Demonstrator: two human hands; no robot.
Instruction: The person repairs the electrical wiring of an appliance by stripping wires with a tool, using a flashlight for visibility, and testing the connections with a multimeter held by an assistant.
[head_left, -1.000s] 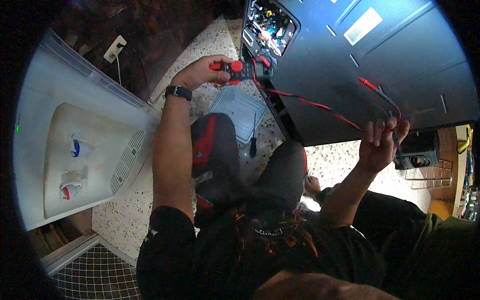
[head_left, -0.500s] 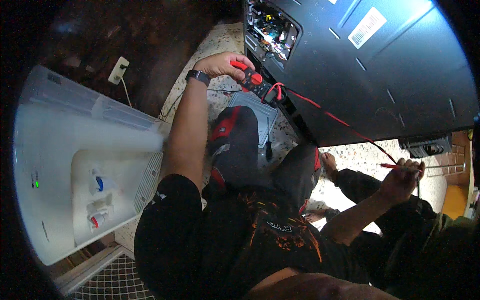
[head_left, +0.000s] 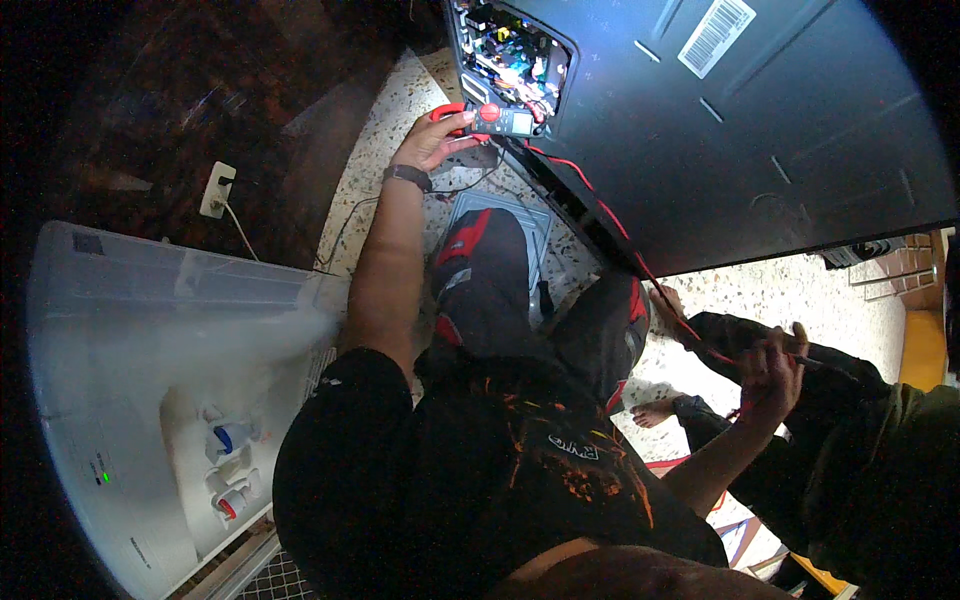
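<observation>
My left hand (head_left: pixel 428 147) grips a red and black clamp meter (head_left: pixel 503 120) with a small display. The meter is beside the lower edge of an opening (head_left: pixel 515 60) packed with wires and parts, in the large dark panel of an appliance (head_left: pixel 720 170). Red and black test leads (head_left: pixel 612 215) run from the meter along the panel's edge to the right. Out at the right, my right hand (head_left: pixel 770 378) is closed around the far ends of these test leads. A dark probe tip seems to stick out past its fingers.
At left stands a white water dispenser (head_left: pixel 110 330) with blue and red taps. A wall socket (head_left: pixel 217 190) holds a plug. Between my knees, a grey-blue tray-like panel (head_left: pixel 545 225) and a dark-handled screwdriver (head_left: pixel 545 298) lie on the speckled floor. Another person's bare foot (head_left: pixel 655 412) is at right.
My left hand has brought the clamp meter up towards the wired opening and turned its display into view. My right hand has moved down and left with the test leads. The view has shifted.
</observation>
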